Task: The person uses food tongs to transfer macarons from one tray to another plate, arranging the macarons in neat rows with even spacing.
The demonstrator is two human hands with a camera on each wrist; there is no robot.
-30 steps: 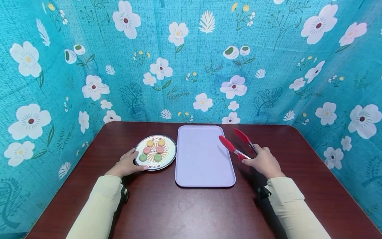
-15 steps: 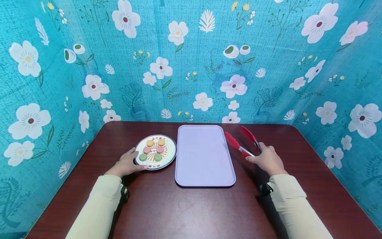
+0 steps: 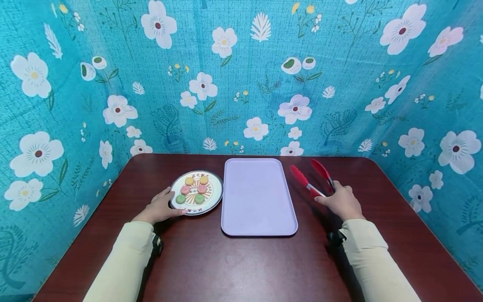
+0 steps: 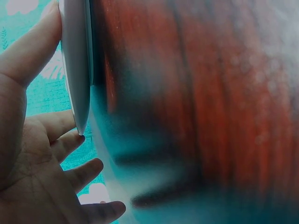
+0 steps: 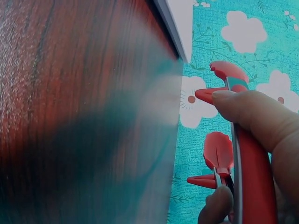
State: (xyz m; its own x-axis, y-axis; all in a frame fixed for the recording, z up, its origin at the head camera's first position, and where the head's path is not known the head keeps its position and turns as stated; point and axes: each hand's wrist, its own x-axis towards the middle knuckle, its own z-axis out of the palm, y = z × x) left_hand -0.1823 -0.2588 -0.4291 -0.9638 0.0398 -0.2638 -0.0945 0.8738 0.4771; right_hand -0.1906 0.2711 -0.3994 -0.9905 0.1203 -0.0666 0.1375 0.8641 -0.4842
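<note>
On the left side of the table, my left hand (image 3: 157, 208) holds the rim of a round white plate (image 3: 213, 201). The thumb lies at the near edge and the fingers at the left edge; in the left wrist view some fingers are spread apart below the plate (image 4: 74, 65). Macarons in yellow (image 3: 189, 181), pink (image 3: 185, 190) and green (image 3: 180, 199) lie in pairs on it. My right hand (image 3: 342, 203) grips red-tipped tongs (image 3: 308, 185) right of the tray, their arms spread apart. The right wrist view shows thumb and fingers on the tongs' red handle (image 5: 252, 172), with nothing between the tips.
A pale lilac rectangular tray (image 3: 260, 228) lies mid-table, its left edge close to the plate. The dark brown wooden table (image 3: 241, 268) reaches back to a blue floral cloth (image 3: 234, 84), which hangs around the rear and both sides.
My right hand has moved right with the tongs, whose tips no longer overlap the tray's right edge. The left hand, plate and macarons look unmoved.
</note>
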